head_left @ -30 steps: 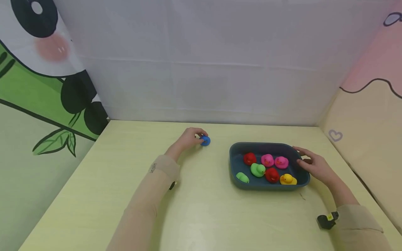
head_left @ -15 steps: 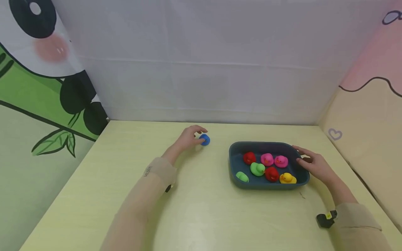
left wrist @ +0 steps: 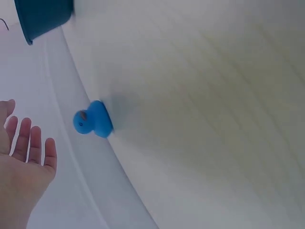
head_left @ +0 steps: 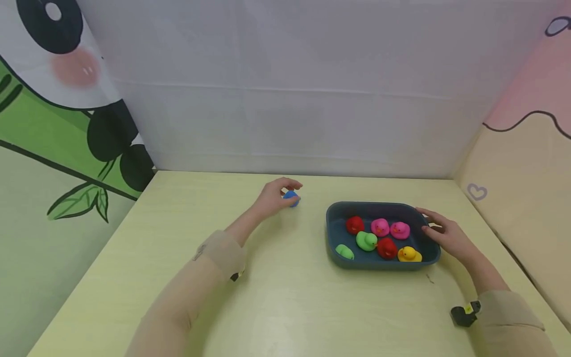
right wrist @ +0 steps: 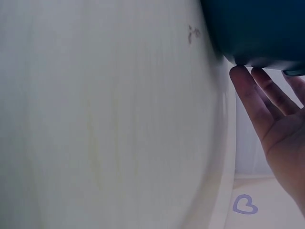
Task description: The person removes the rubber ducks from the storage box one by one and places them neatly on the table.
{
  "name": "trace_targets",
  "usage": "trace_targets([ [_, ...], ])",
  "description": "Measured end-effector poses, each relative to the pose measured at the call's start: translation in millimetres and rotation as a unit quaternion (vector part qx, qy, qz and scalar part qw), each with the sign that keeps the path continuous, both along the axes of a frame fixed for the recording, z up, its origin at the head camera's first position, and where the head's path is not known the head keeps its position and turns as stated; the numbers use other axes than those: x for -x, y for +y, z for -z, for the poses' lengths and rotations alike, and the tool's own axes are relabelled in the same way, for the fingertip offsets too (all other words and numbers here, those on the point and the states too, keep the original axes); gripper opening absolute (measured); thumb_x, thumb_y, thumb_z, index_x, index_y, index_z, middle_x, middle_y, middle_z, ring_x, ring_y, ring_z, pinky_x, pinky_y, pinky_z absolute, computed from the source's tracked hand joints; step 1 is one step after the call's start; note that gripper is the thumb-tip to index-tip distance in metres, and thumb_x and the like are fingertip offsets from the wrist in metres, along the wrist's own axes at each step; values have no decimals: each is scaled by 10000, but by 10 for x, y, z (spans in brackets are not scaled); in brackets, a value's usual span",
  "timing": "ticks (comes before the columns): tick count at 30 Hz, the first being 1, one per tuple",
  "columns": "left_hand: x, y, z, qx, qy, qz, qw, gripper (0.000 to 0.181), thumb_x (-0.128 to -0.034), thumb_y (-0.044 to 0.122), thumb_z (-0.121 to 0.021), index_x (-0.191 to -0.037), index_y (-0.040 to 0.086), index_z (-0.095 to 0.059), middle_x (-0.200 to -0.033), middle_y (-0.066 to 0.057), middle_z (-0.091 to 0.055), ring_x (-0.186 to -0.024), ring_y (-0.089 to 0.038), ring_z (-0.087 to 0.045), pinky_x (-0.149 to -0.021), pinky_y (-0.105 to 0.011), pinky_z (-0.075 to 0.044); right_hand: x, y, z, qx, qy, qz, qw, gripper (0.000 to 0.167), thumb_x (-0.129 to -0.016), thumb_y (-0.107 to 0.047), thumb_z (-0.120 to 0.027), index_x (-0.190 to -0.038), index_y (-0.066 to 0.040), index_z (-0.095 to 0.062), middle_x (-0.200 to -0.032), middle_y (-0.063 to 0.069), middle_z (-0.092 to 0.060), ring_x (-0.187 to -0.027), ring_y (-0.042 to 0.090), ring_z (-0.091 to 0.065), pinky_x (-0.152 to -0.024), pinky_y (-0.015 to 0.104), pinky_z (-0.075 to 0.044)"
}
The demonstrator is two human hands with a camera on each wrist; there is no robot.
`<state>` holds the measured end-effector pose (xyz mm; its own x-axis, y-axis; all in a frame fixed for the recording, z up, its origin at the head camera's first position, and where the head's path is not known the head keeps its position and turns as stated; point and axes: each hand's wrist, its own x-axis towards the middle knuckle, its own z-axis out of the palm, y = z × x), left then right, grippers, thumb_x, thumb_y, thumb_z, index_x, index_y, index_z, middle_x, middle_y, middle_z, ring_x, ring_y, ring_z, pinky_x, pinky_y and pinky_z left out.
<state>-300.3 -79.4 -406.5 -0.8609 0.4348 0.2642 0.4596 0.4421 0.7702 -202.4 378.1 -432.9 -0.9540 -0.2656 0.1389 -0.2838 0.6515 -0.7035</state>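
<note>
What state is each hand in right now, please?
Left hand: open, near the blue duck, not holding it.
Right hand: open, touching the tray at its right end.

A lone duck stands on the table just beside the fingers of the left hand. Right of that hand and a little nearer the person sits the tray, its right end touched by the right hand. In the tray lie seven ducks: three along the side farther from the person, one at the near corner toward the left hand, one at the near corner toward the right hand, and two near the middle. Beyond both hands stands the back wall; the left wall and right wall flank them.
</note>
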Motion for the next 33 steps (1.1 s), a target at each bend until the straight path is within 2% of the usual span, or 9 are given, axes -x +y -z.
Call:
trace_targets([
  [6,-266,114,-131,-6,-151,177,9997,371,-839,189,-714,-1191,109,-627,-1155,-39,-632,-1100,-282,-553,-926,-443,-477,0,-5,-8,66,-123,82,9999,489,-984,-156,-488,-1444,-70,-346,-1316,328,-434,-1109,573,-488,-785,51,-396],
  [13,-466,274,-171,101,124,575,9982,362,-829,180,-722,-1176,136,-633,-1143,8,-645,-1049,-179,-549,-913,-419,-464,0,2,-19,48,-119,84,9999,500,-976,-123,-498,-1439,-31,-332,-1300,345,-442,-1090,585,-495,-772,63,-405],
  [15,-501,312,-171,83,156,714,9973,366,-827,175,-723,-1179,131,-631,-1149,5,-644,-1060,-200,-556,-906,-420,-466,1,8,-14,25,-121,96,9999,501,-975,-116,-499,-1437,-23,-330,-1304,348,-439,-1087,587,-496,-769,66,-408],
  [20,-546,389,-145,120,118,1045,9944,390,-828,192,-728,-1200,140,-621,-1180,18,-630,-1103,-231,-545,-927,-408,-452,0,9,-9,-22,-158,113,9998,501,-977,-113,-494,-1439,-19,-322,-1314,347,-431,-1091,587,-494,-768,72,-410],
  [25,-546,461,-105,322,168,1507,9879,396,-838,213,-721,-1214,146,-617,-1208,41,-613,-1124,-174,-525,-981,-387,-426,-8,-12,-24,5,-120,84,9999,498,-975,-108,-495,-1435,-16,-329,-1302,346,-441,-1085,584,-499,-771,64,-402],
  [30,-505,553,-78,697,459,1836,9795,369,-842,217,-718,-1198,164,-637,-1205,65,-618,-1156,-103,-506,-1018,-277,-385,-15,-18,-34,51,-107,67,9999,501,-973,-99,-497,-1435,-13,-325,-1275,350,-455,-1078,588,-502,-767,59,-403],
  [33,-484,615,-79,948,557,2019,9732,362,-841,211,-721,-1190,156,-642,-1197,61,-620,-1164,-100,-500,-1020,-249,-371,-17,-9,-23,38,-91,67,9999,500,-973,-96,-496,-1436,-14,-325,-1287,353,-446,-1081,590,-498,-767,50,-398],
])
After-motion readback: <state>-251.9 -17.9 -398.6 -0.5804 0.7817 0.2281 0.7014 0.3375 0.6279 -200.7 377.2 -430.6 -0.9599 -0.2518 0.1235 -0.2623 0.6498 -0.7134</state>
